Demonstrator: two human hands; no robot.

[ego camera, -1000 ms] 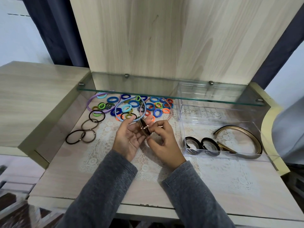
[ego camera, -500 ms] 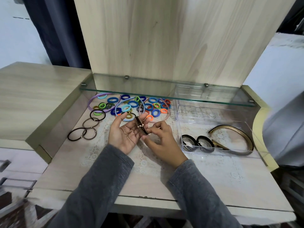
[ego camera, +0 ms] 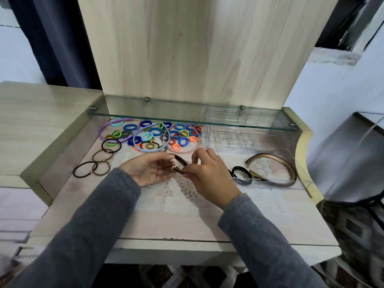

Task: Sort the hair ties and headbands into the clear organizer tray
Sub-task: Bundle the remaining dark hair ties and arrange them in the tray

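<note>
Moved since earlier: the bundle of dark hair ties has tipped from near upright to a slant, and the right hand has come closer to the tray's left wall.
Bundle now: held between the two hands above the lace mat, just left of the tray and not yet inside it.
Left hand: palm up, fingertips curled onto the bundle's gold-beaded end.
Right hand: thumb and fingers pinch the bundle's other end.
Clear organizer tray: on the table, right of the hands. Its front compartment holds black hair ties and a gold headband.
Left to sort: the pile of coloured hair ties, a purple headband, a blue headband, a pink headband and the thin hair ties at the far left.
Progress: early, by the look of it, since most pieces lie outside the tray.
Above: a glass shelf overhangs the pile and the tray's rear.
</note>
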